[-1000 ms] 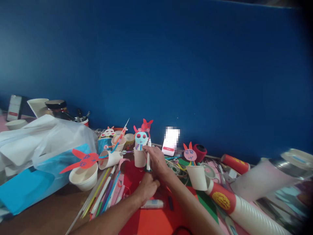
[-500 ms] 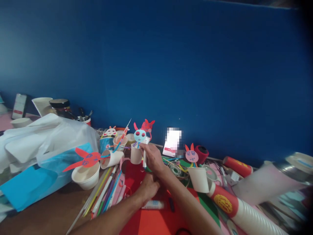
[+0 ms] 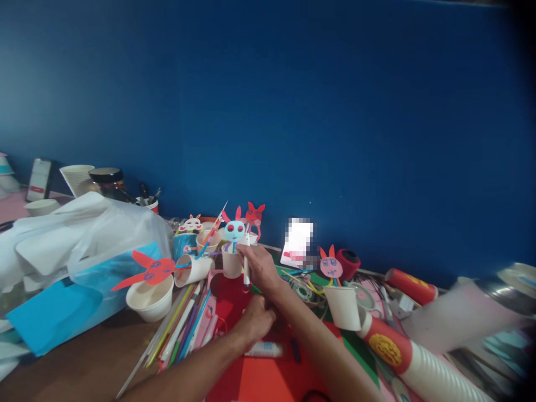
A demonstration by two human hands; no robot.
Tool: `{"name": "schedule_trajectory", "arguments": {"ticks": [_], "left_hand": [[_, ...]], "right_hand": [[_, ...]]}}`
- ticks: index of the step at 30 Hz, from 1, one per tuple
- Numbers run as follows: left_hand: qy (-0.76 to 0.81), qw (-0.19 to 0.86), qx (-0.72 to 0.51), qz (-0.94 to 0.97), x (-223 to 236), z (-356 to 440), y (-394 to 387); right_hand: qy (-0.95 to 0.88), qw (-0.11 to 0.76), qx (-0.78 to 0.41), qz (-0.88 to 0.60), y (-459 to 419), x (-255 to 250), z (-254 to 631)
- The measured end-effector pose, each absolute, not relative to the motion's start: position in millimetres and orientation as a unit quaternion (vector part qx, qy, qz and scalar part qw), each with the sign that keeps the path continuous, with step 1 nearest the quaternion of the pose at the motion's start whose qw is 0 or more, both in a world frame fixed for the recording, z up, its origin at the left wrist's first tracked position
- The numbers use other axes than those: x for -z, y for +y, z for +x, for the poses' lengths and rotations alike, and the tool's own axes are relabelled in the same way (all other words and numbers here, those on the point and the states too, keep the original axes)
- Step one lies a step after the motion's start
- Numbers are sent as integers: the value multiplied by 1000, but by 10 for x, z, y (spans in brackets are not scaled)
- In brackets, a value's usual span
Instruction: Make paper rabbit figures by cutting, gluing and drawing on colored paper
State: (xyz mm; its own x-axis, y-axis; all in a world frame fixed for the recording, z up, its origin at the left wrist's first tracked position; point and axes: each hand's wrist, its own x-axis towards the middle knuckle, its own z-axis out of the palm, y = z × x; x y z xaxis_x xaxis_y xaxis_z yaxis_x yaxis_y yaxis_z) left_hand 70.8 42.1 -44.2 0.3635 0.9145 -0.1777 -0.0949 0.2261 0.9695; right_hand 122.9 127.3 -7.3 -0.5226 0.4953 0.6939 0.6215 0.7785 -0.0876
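Observation:
My right hand (image 3: 260,269) is closed around a white marker pen (image 3: 247,262), held upright. Just left of it stands a white paper cup (image 3: 231,262) carrying a light-blue paper face (image 3: 234,231) with red ears and red eyes. Behind is a red paper face (image 3: 254,214) with pointed ears. My left hand (image 3: 256,321) lies below the right wrist with its fingers curled, and whatever they might hold is hidden. A white tube (image 3: 263,349) lies near it on red paper (image 3: 268,379).
At the left, a red eared face (image 3: 154,271) rests over a paper bowl (image 3: 149,298) beside several coloured sticks (image 3: 184,321). A pink-faced cup (image 3: 342,307) stands at the right, near a stack of cups (image 3: 431,363). A lit phone (image 3: 298,240) leans against the blue wall (image 3: 335,111).
The light-blue face and its cup have shifted slightly left, and both red ears now show. The marker has moved a little left with my right hand. The whole view has shifted slightly.

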Motion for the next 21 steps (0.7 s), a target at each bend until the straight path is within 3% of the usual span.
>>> {"name": "schedule_trajectory", "arguments": {"ticks": [9, 21], "left_hand": [[421, 670, -367, 489, 440, 692, 420], [444, 686, -362, 450, 388, 714, 396]], "right_hand": [[-876, 345, 81, -328, 1247, 34, 1247], [-871, 378, 36, -312, 946, -164, 1490]]}}
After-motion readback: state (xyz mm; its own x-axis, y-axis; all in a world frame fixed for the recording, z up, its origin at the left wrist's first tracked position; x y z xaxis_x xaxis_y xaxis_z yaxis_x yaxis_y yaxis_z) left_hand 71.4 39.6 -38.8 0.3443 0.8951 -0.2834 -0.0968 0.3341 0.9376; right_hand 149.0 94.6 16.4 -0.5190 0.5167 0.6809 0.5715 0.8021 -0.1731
